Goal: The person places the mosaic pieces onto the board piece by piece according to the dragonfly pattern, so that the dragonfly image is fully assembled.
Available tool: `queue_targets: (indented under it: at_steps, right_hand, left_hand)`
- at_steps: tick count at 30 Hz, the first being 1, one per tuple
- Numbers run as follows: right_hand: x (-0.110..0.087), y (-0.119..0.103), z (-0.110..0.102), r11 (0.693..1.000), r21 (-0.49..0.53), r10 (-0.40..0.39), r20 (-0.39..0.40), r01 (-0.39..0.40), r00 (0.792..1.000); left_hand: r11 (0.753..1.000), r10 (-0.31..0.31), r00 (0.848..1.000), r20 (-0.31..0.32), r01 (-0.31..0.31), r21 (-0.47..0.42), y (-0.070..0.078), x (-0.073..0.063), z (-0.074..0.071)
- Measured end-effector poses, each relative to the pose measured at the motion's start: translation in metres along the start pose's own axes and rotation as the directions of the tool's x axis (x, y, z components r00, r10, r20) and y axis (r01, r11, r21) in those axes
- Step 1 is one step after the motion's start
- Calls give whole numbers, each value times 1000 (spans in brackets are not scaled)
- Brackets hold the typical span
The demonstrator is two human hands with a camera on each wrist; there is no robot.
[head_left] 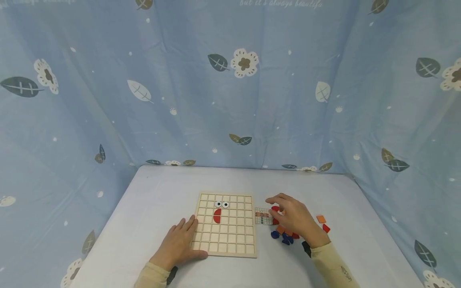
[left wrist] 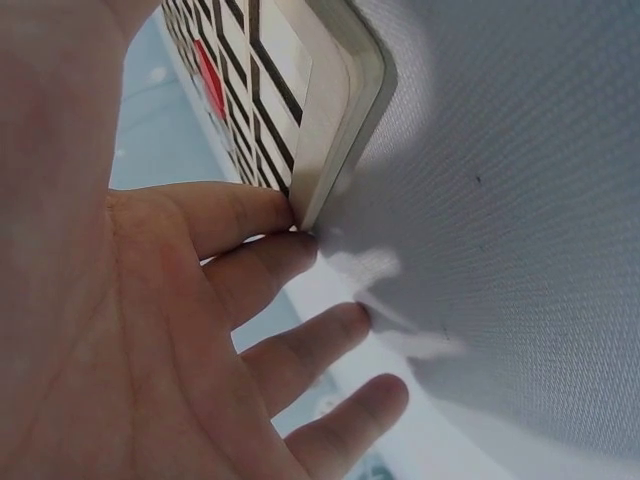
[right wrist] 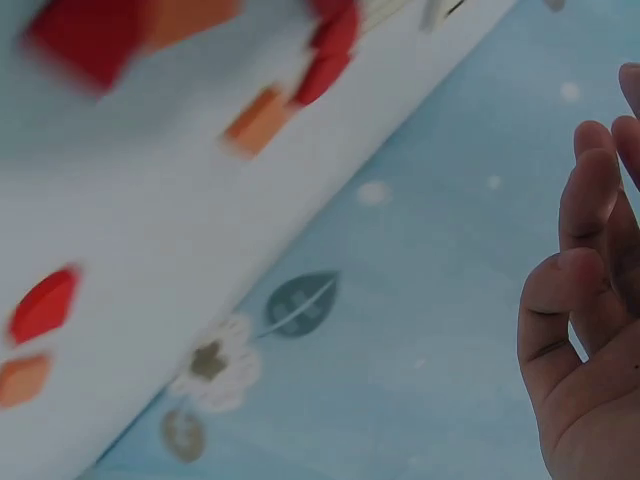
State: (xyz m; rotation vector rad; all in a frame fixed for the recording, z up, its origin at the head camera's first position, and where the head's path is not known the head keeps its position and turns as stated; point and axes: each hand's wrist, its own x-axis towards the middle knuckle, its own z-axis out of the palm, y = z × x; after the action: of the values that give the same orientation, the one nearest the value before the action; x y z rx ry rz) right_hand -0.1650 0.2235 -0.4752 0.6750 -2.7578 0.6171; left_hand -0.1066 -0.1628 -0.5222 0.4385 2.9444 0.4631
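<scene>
A wooden grid board (head_left: 237, 238) lies on the white table, with two eye pieces (head_left: 222, 205) and a red half-round piece (head_left: 217, 216) set in its cells. My left hand (head_left: 179, 243) lies at the board's left edge with fingers spread. In the left wrist view, two fingertips (left wrist: 290, 255) touch the board's corner. My right hand (head_left: 297, 218) hovers over the loose pieces right of the board. Its fingers (right wrist: 590, 190) are loosely bent with nothing between them. A printed grid card (head_left: 262, 221) lies between the board and that hand, which partly hides the pieces below.
Several dark blue pieces (head_left: 286, 238) and orange tiles (head_left: 280, 229) lie below the right hand. Farther right are an orange square (head_left: 321, 219) and a red piece (head_left: 326, 228). A blue patterned curtain (head_left: 194, 104) surrounds the table's back and sides.
</scene>
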Motion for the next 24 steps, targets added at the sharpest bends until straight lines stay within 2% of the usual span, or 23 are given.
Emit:
queue_targets:
  at_steps: [5,11,24]
  right_hand:
    - [-21,23,-8,996,-3,93,28,-92,995]
    - [-47,50,-14,975,-43,221,47,-220,974]
    - [-92,101,-39,950,-117,296,35,-290,955]
  left_hand:
    - [1000,2,1000,-2,-2,-1,0,-1,0]
    - [1000,0,1000,-3,0,2,0,-1,0]
    - [1000,4,1000,-14,-4,14,-1,-1,1]
